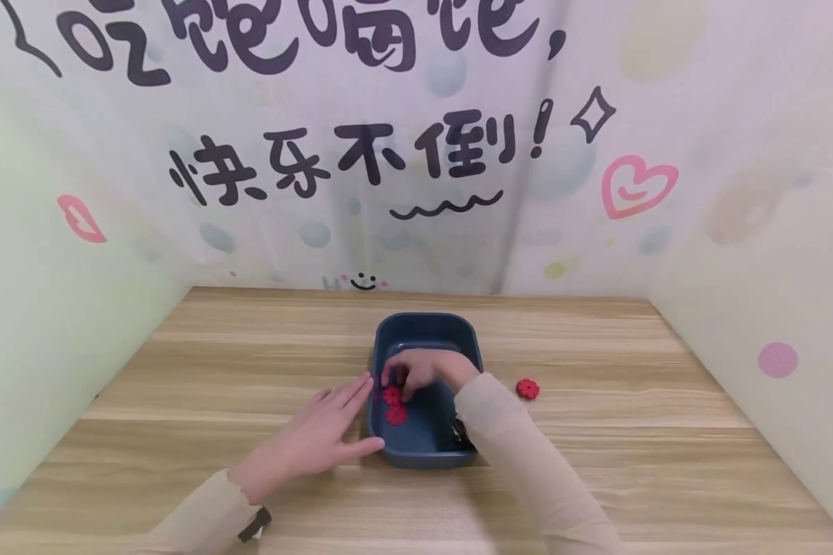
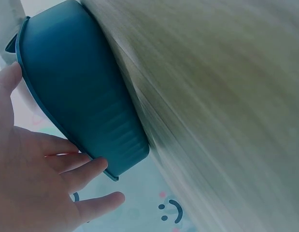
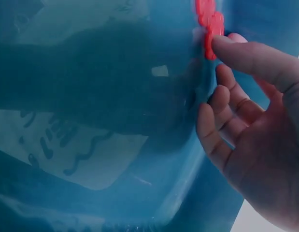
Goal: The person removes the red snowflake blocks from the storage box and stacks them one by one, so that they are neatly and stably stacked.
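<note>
A dark blue rectangular bin (image 1: 423, 432) stands on the table. My right hand (image 1: 419, 368) reaches into it, and its thumb and index finger pinch a red notched, flower-shaped disc (image 3: 214, 36) by the bin's side wall. Against that disc lies a second red disc (image 1: 396, 415). The other right fingers are loosely bent. Outside, my left hand (image 1: 312, 439) is spread along the bin's left side, fingers fairly straight. In the left wrist view, its thumb and fingertips touch the bin's rim (image 2: 45, 108).
One more red flower-shaped disc (image 1: 527, 388) lies on the wood-grain table (image 1: 597, 339) to the right of the bin. A printed white curtain (image 1: 361, 247) hangs behind the table, and pale walls close in both sides.
</note>
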Tool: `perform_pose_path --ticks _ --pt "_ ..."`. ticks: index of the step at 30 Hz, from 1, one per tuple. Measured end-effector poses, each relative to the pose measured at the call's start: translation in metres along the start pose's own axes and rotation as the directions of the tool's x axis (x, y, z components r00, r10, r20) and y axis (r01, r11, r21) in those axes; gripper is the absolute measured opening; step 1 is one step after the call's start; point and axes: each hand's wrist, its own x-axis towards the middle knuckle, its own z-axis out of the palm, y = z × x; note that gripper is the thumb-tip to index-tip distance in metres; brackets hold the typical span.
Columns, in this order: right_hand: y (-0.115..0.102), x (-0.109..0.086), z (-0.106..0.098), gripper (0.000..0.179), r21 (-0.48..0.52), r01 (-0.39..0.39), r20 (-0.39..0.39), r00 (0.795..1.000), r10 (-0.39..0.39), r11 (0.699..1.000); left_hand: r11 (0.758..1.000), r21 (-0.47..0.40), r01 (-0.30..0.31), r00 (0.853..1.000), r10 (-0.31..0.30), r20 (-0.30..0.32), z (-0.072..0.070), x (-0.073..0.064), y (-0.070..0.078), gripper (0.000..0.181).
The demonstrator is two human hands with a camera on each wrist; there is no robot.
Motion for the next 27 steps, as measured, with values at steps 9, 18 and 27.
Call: perform_pose_path --ticks 9,18,27 --pt "0.0013 -0.0009 -0.0001 0.034 -0.01 -0.01 0.013 1.0 0.01 1.0 1.0 -0.002 0.002 1.0 -0.002 -0.001 -0.0006 0.0005 -0.0002 0.082" --pt "0.0021 -0.0006 0.003 0.033 -0.001 -0.035 0.01 0.999 0.035 0.999 1.0 -0.015 0.009 1.0 -0.009 0.01 -0.0009 0.0004 0.0009 0.082" --pt "0.0006 -0.0012 0.0026 0.029 -0.016 -0.05 0.011 0.999 0.05 0.999 1.0 -0.013 0.015 1.0 -0.015 0.013 -0.0011 0.0006 0.0013 0.081"
